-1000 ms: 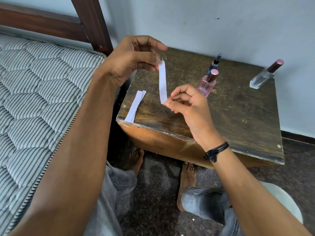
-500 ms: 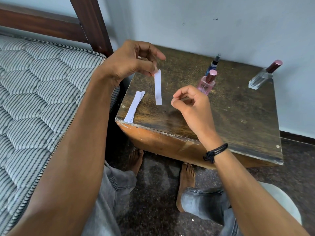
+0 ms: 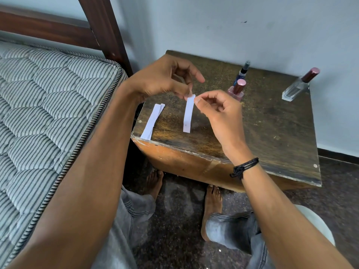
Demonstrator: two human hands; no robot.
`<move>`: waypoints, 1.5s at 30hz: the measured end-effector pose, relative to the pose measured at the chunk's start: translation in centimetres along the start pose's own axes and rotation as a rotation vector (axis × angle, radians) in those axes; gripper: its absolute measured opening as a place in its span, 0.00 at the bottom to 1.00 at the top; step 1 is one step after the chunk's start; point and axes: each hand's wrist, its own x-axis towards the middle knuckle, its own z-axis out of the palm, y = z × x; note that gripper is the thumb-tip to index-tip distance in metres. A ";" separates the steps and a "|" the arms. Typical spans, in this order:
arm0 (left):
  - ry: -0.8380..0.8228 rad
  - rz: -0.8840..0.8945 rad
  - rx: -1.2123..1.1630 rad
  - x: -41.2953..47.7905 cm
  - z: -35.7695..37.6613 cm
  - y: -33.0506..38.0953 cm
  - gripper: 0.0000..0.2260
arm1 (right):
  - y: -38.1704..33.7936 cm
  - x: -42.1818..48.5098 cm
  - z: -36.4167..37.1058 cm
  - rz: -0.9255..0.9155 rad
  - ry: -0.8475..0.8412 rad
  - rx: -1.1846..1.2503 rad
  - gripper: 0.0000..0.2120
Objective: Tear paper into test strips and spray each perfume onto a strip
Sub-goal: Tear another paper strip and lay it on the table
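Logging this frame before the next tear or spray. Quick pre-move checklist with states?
1. Paper strip held: ok, left hand pinches its top end.
2. Right hand on strip: ok, fingertips at the top edge.
3. Spare strips staged: ok, stacked at the table's left front corner.
4. Perfumes reachable: ok, pink bottle, dark vial, clear bottle.
5. Caps off: not ok, pink and clear bottles capped.
6. Strip sprayed: cannot tell.

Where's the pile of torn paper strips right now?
In the head view, the pile of strips lies at the wooden table's near-left corner beside the mattress, left of the strip held in both hands.
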 end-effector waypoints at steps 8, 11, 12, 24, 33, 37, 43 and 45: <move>-0.049 -0.012 0.009 -0.4 0.0 0.4 0.19 | -0.6 0.5 0.7 0.077 -0.005 0.016 0.01; -0.049 -0.013 0.004 -0.6 -0.2 0.4 0.18 | -0.8 0.8 1.2 0.058 -0.001 -0.001 0.03; -0.046 -0.013 -0.001 -0.7 -0.3 0.4 0.18 | -0.9 0.9 1.4 0.048 -0.003 0.001 0.03; 0.303 -0.009 -0.013 -1.3 -3.0 -1.2 0.10 | -0.7 3.5 4.5 0.106 0.136 0.098 0.07; 0.547 -0.133 0.203 -2.3 -5.2 -4.3 0.05 | -0.3 8.4 6.4 0.268 0.172 0.108 0.08; 0.495 -0.173 0.349 -2.3 -5.2 -5.1 0.06 | 0.6 10.9 6.3 0.292 0.121 -0.008 0.07; 0.372 -0.261 0.511 -1.7 -4.2 -6.0 0.07 | 2.2 13.3 6.6 0.222 0.116 -0.134 0.08; 0.336 -0.250 0.504 -1.6 -4.0 -5.8 0.07 | 2.7 13.8 6.8 0.183 0.112 -0.176 0.07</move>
